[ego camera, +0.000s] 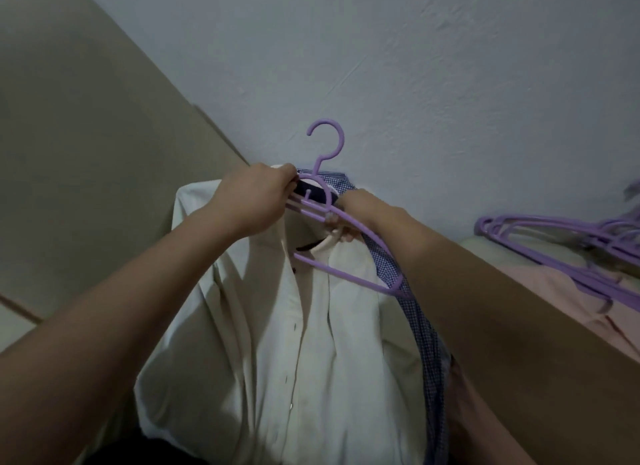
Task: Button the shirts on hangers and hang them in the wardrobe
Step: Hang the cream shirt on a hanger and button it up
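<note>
**Two hands fit a purple hanger into a white shirt**

Two bare forearms reach forward from the bottom corners of the view. Between them hangs the white shirt point(277, 326), its front facing the person. A row of buttonholes runs down the front edge, and the collar stands open at the top. Behind it, along its right side, a blue checked shirt point(426, 343) shows as a narrow strip.

Higher up, the left hand point(258, 196) is at the left shoulder of the shirt. Its grip is clenched around the left arm of the purple hanger point(316, 169). The right hand point(353, 208) is just beside it, and its curled fingers point(346, 238) grasp the white collar under the right arm of the hanger. The hanger is tilted, its hook points up and its lower bar lies across the chest of the shirt.

To the right, a pile of purple hangers point(554, 229) rests on a pink cloth point(554, 291). Behind everything is a pale wall point(415, 66), with a beige panel point(86, 118) at the left.
</note>
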